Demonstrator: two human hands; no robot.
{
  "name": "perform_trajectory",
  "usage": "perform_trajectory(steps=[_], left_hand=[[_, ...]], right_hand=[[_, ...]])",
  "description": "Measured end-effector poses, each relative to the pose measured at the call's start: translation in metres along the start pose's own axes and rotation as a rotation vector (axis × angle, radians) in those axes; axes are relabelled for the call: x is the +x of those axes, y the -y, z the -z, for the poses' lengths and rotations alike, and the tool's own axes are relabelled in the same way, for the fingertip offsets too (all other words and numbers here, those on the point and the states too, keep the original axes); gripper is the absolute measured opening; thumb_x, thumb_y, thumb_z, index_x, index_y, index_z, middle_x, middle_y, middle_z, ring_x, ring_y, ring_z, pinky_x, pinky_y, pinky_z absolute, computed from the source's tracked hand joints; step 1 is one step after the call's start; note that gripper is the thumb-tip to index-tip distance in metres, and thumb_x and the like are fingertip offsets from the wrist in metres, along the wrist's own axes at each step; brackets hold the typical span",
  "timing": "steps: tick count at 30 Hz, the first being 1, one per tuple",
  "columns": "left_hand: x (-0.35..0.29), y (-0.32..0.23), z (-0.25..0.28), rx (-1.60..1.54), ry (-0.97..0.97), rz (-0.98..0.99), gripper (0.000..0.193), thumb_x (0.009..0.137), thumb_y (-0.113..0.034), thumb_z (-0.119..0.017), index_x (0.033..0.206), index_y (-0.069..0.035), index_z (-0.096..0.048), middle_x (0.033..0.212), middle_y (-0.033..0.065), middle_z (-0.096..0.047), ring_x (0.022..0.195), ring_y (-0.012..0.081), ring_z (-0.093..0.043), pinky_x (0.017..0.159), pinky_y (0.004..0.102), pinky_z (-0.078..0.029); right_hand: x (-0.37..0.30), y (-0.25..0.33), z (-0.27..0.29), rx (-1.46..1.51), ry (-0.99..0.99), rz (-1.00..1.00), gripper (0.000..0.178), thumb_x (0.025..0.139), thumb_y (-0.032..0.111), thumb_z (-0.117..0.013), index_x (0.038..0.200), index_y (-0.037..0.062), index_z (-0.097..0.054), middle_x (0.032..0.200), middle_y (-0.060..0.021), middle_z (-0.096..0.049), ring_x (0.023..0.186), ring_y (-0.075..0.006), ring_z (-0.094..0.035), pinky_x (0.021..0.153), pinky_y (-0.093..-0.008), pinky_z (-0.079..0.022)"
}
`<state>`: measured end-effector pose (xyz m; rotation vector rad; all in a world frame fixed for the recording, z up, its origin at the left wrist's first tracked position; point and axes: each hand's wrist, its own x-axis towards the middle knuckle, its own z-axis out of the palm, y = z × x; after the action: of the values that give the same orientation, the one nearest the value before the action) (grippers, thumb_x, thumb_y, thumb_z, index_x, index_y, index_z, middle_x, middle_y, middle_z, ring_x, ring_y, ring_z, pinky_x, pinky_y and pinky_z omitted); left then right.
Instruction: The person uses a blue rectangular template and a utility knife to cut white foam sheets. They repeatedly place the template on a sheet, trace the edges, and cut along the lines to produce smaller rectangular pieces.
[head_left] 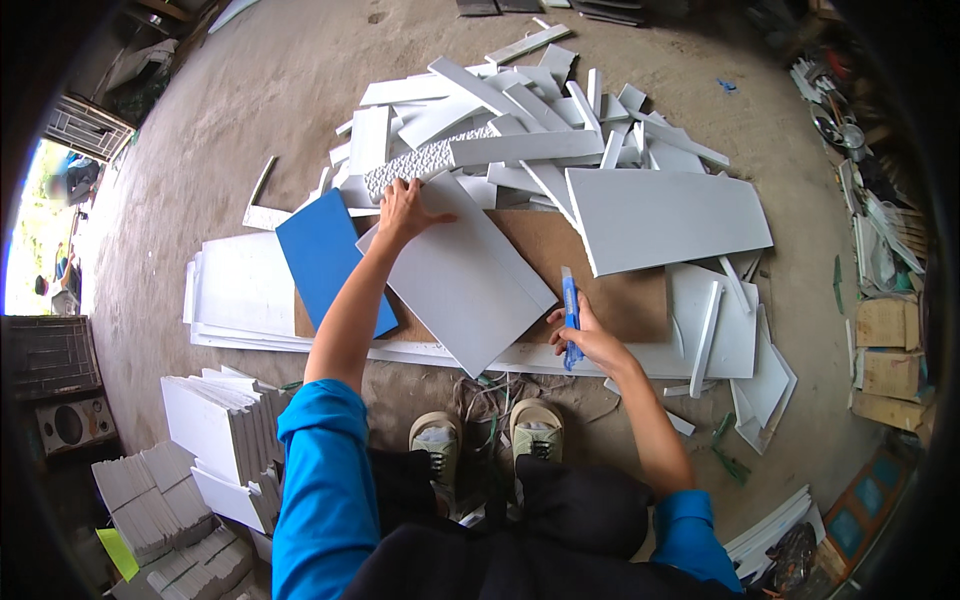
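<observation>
A flat white board (465, 270) lies slantwise in front of me on a brown sheet (625, 300). At its far left corner my left hand (408, 212) grips the edge, its thumb stretched across the face. A faint straight line runs along the board's right side. My right hand (590, 335) is closed around a blue utility knife (571, 315), held upright just right of the board's near right edge. Left of the board, partly under it, is a blue panel (335, 255). Another white board (665, 215) lies at the right, apart from both hands.
Beyond the sheet is a heap of white offcuts (500, 110). Larger white sheets (240, 285) lie beneath the work. Stacked white boards (225, 425) stand at the near left. Thin scraps (707, 335) lie on the right; cardboard boxes (887, 348) line the right side.
</observation>
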<state>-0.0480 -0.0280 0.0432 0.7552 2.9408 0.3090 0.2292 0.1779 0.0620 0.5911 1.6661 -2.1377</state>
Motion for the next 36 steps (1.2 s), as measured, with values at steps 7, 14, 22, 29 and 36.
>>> perform_trajectory(steps=[7, 14, 22, 29, 36], left_hand=[[-0.011, -0.009, 0.088, -0.335, 0.053, -0.358, 0.054, 0.075, -0.038, -0.06, 0.105, 0.003, -0.042, 0.084, 0.0241, -0.057, 0.083, 0.037, -0.056, 0.074, 0.0405, -0.044], [-0.072, -0.106, 0.179, 0.15, -0.277, -0.643, 0.042, 0.079, -0.033, -0.055, 0.099, 0.001, -0.041, 0.087, 0.0139, -0.058, 0.091, 0.0298, -0.053, 0.07, 0.0391, -0.045], [-0.107, -0.129, 0.163, -0.011, -0.251, -0.595, 0.029, 0.082, -0.026, -0.049, 0.095, -0.001, -0.042, 0.077, 0.0176, -0.058, 0.068, 0.0336, -0.059, 0.056, 0.0423, -0.048], [-0.122, -0.134, 0.162, 0.001, -0.272, -0.548, 0.026, 0.083, -0.027, -0.048, 0.093, -0.004, -0.043, 0.066, 0.0144, -0.059, 0.058, 0.0338, -0.059, 0.047, 0.0433, -0.047], [-0.12, -0.135, 0.163, -0.01, -0.229, -0.533, 0.031, 0.083, -0.025, -0.048, 0.105, -0.003, -0.043, 0.072, 0.0173, -0.059, 0.061, 0.0351, -0.059, 0.051, 0.0435, -0.047]], right_hand=[[-0.043, 0.035, -0.019, -0.067, -0.112, 0.191, 0.036, 0.09, 0.01, -0.035, 0.124, 0.0042, -0.025, 0.078, -0.01, -0.051, 0.046, -0.0151, -0.053, 0.039, -0.0245, -0.04], [-0.065, 0.077, -0.05, -0.315, -0.505, 0.562, 0.023, 0.089, 0.023, -0.044, 0.088, 0.0007, -0.045, 0.051, -0.0057, -0.045, 0.034, -0.0131, -0.047, 0.03, -0.0279, -0.033], [-0.069, 0.097, -0.083, -0.688, -0.646, 0.665, 0.039, 0.09, 0.032, -0.033, 0.086, -0.0024, -0.051, 0.076, -0.0259, -0.056, 0.074, -0.0406, -0.056, 0.065, -0.0458, -0.043], [-0.083, 0.1, -0.093, -0.979, -0.74, 0.69, 0.039, 0.091, 0.031, -0.03, 0.085, -0.0016, -0.05, 0.064, -0.0229, -0.057, 0.065, -0.0394, -0.057, 0.059, -0.045, -0.047], [-0.075, 0.095, -0.097, -0.961, -0.752, 0.727, 0.038, 0.092, 0.03, -0.028, 0.083, -0.0011, -0.049, 0.06, -0.0252, -0.055, 0.063, -0.0409, -0.057, 0.056, -0.0465, -0.048]])
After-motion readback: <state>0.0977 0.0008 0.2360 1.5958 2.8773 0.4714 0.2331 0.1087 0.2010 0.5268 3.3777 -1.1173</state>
